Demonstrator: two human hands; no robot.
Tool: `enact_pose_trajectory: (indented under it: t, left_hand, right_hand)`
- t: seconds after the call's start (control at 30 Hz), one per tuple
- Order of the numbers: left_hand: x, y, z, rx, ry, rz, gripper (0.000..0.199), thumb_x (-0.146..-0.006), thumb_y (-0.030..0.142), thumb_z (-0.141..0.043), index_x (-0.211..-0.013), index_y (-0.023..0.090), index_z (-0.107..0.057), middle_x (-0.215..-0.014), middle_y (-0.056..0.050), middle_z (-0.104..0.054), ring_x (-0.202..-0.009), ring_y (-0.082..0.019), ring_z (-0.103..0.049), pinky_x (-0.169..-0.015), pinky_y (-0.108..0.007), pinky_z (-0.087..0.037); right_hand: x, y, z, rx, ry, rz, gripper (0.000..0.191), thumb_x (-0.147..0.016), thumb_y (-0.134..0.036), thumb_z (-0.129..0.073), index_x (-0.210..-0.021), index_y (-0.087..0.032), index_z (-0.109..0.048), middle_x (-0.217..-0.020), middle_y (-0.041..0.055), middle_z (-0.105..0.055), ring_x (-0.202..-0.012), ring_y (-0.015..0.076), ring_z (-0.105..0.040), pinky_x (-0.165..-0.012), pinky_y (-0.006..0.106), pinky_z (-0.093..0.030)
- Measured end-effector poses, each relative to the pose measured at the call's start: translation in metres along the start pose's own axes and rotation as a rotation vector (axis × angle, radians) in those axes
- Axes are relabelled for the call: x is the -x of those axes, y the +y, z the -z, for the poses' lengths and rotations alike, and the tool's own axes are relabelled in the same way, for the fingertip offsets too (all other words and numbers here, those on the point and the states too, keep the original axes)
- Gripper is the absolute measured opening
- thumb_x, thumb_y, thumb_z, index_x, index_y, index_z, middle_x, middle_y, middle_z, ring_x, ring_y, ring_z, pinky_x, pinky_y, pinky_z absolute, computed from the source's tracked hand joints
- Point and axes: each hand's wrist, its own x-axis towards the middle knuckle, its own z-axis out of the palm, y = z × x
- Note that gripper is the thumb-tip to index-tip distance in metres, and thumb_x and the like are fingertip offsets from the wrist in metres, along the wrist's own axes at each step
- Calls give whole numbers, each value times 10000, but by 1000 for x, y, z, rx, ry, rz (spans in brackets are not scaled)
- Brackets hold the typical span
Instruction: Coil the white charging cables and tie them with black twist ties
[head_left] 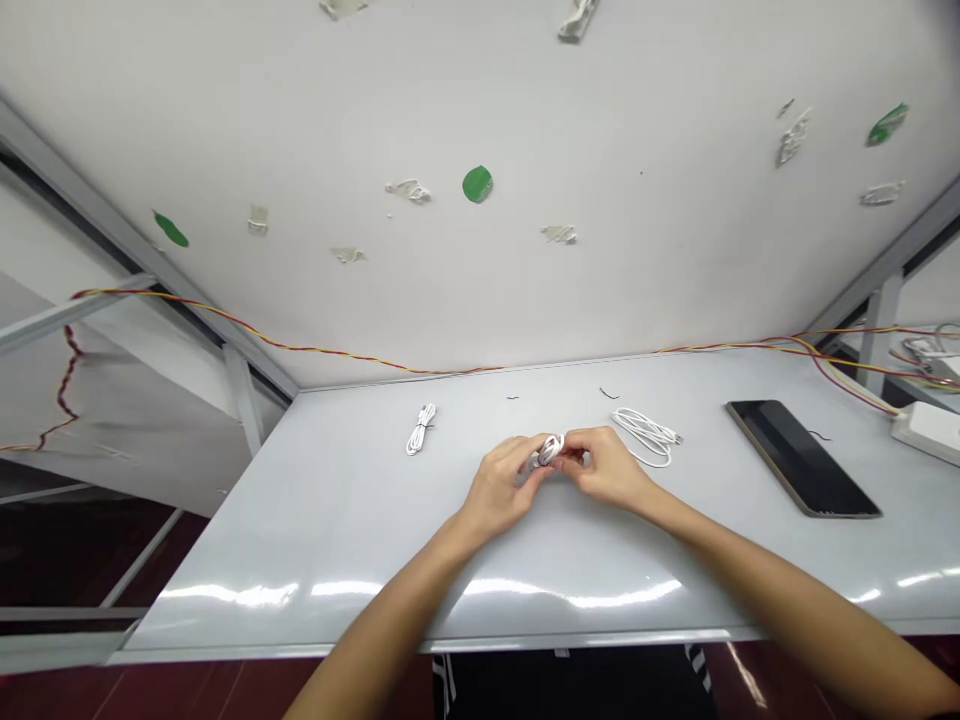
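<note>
My left hand (pixel 502 487) and my right hand (pixel 606 468) meet over the middle of a white table (pixel 337 530), both pinching a small coiled white cable (pixel 550 450). Its coil is partly hidden by my fingers. To the left of my hands lies a white cable bundle (pixel 421 429), tied into a narrow loop. A looser coil of white cable (pixel 645 436) rests just beyond my right hand, apart from it. Neither of these touches my hands.
A black tablet (pixel 801 458) lies at the table's right, and a white power strip (pixel 926 432) sits beyond it. A twisted red-and-yellow wire (pixel 360 352) runs along the wall's base. Short dark wire scraps (pixel 608 393) lie near the back edge.
</note>
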Motion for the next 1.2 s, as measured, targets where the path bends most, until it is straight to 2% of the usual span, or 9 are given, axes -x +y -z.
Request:
enact_pose_trajectory:
  t: [0.13, 0.33, 0.5, 0.63, 0.73, 0.87, 0.97, 1.07, 1.2]
  left_hand:
    - [2, 4, 4, 88, -99, -22, 288, -876, 278, -611, -1150, 241, -690, -1149, -107, -647, -953, -222, -615, -715, -295, -517]
    - [3, 7, 2, 189, -104, -39, 179, -868, 317, -641, -975, 213, -740, -1399, -116, -481, -1171, -264, -567, -844, -335, -551]
    - [4, -1, -5, 11, -83, -125, 308, -888, 200, -580, -1171, 259, -688, -1490, -111, -384, -1008, -215, -600, -896, -391, -517]
    - [2, -4, -2, -70, -119, -187, 372, -924, 155, -487, -1220, 295, -664, -1463, -85, -437, -1080, -237, -561, -949, -403, -480]
    - [-2, -10, 7, -203, -60, -180, 406, -916, 120, -461, -1238, 282, -648, -1470, -89, -429, -1122, -246, -555, -970, -405, -472]
    - [-9, -26, 31, -621, 78, -3, 452, -864, 25, -404, -1196, 213, -644, -1483, -117, -410, -1136, -258, -561, -887, -400, -529]
    - [-12, -36, 50, -985, 95, 172, 467, -800, -42, -384, -1105, 170, -667, -1440, -136, -458, -1125, -268, -568, -812, -378, -545]
    - [-13, -39, 60, -1146, 147, 236, 372, -820, -9, -419, -1020, 154, -687, -1418, -167, -480, -1151, -320, -553, -844, -438, -520]
    - [-14, -34, 45, -1096, 182, -37, 276, -925, 143, -467, -1108, 178, -670, -1390, -170, -528, -1186, -333, -535, -938, -506, -456]
  right_hand:
    - [-2, 7, 0, -59, -23, -64, 145, -754, -227, -606, -702, -163, -725, -618, 14, -672, -573, 148, -558, -549, 258, -433]
    - [-3, 7, -1, -102, 39, -95, 153, -759, -226, -581, -698, -171, -710, -657, 37, -701, -589, 159, -578, -557, 269, -445]
    - [-3, 6, -3, -230, -36, -149, 125, -730, -246, -609, -673, -162, -683, -598, 7, -648, -569, 140, -552, -547, 255, -427]
    - [-5, 9, -5, -359, -87, -151, 130, -757, -270, -615, -707, -160, -662, -675, 17, -679, -640, 159, -613, -619, 274, -479]
    - [-10, 15, 4, -174, 34, -25, 206, -856, -324, -565, -887, -171, -699, -842, 54, -727, -747, 187, -657, -684, 306, -508]
    - [-17, 33, 42, 501, 296, -46, 275, -943, -310, -457, -1021, -175, -684, -1000, 114, -711, -860, 233, -651, -729, 353, -477]
    - [-17, 47, 80, 846, 122, -424, 331, -950, -389, -441, -998, -164, -679, -1008, 159, -699, -925, 297, -646, -712, 377, -456]
    - [-14, 57, 105, 817, -23, -595, 416, -883, -562, -508, -852, -184, -678, -846, 132, -708, -795, 298, -667, -617, 352, -449]
    - [-14, 55, 102, 562, -162, -555, 396, -842, -587, -559, -819, -202, -649, -711, 71, -701, -687, 239, -674, -583, 302, -446]
